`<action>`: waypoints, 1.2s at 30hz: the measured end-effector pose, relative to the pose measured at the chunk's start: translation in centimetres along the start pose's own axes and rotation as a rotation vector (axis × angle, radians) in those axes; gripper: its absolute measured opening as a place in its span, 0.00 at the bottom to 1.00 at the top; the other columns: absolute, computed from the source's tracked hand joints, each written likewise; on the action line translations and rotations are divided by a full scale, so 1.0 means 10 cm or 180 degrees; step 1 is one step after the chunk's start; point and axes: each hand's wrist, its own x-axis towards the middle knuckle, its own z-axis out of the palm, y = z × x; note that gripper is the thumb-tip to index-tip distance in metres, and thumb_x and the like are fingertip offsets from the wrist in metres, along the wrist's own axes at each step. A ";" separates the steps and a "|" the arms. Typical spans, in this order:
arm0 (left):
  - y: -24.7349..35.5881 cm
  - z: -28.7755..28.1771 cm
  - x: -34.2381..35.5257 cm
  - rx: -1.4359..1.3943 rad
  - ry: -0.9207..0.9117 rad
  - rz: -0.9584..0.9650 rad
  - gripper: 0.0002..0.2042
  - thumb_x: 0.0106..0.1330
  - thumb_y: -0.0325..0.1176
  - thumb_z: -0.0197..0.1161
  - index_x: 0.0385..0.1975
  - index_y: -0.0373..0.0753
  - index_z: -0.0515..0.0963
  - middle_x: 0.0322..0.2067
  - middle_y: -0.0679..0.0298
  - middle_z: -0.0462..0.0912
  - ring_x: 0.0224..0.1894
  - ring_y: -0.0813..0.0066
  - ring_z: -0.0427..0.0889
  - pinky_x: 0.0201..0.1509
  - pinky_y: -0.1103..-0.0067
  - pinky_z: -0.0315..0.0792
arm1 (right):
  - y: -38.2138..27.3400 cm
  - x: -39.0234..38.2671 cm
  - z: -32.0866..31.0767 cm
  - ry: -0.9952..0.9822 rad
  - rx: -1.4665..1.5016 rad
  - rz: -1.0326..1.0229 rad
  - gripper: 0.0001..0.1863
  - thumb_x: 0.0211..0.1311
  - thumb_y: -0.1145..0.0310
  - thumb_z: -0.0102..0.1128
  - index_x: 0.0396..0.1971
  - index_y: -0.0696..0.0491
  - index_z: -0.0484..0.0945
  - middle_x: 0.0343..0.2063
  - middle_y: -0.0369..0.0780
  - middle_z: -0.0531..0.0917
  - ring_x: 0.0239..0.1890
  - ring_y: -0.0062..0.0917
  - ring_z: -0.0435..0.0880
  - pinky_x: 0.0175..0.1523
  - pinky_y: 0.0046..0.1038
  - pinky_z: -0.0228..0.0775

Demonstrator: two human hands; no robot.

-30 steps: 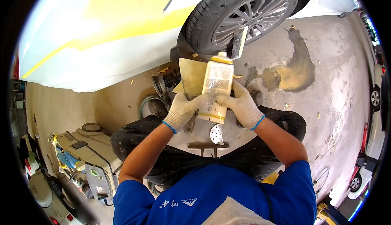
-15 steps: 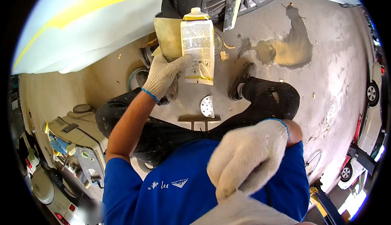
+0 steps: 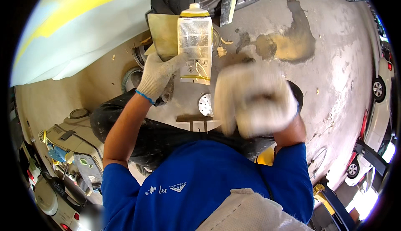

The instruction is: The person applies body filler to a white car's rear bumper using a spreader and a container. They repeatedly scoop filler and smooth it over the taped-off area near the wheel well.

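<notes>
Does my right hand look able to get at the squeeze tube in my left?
Likely yes: your right hand is right of the squeeze tube, nothing visible blocks the gap, and your left hand covers only part of its left edge.

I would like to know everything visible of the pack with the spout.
The pale, flattish pack looks like glossy plastic. A short whitish spout tops its sloping shoulders; whether it is capped is unclear. Yellow and dark bands cross the shoulders, dense print fills the middle, with symbols below and a yellow stripe near the bottom edge. The left hand has its grip on the lower left edge, spout pointing up the picture; a yellowish sheet is alongside.
</notes>
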 end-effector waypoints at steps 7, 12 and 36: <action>0.21 0.08 -0.08 -0.0169 0.0101 0.0142 0.19 0.69 0.37 0.73 0.52 0.28 0.84 0.44 0.60 0.91 0.43 0.75 0.88 0.50 0.75 0.82 | 0.59 0.08 -0.53 0.0867 -0.3081 0.1590 0.26 0.70 0.47 0.66 0.45 0.59 0.86 0.36 0.53 0.88 0.39 0.42 0.89 0.46 0.39 0.78; 0.36 0.16 -0.16 -0.0144 0.0212 0.0285 0.19 0.70 0.36 0.72 0.54 0.28 0.84 0.43 0.61 0.90 0.42 0.80 0.85 0.46 0.79 0.80 | 0.86 0.05 -0.22 0.0563 -0.1116 0.2448 0.21 0.74 0.54 0.65 0.57 0.53 0.85 0.32 0.33 0.84 0.33 0.15 0.80 0.41 0.25 0.78; 0.39 0.23 -0.16 0.0347 0.0115 0.0647 0.13 0.68 0.35 0.72 0.44 0.31 0.84 0.28 0.65 0.85 0.21 0.80 0.77 0.25 0.80 0.72 | 0.97 0.07 -0.54 0.1608 -0.0565 0.0563 0.13 0.74 0.65 0.64 0.51 0.56 0.87 0.38 0.35 0.89 0.36 0.21 0.85 0.46 0.28 0.79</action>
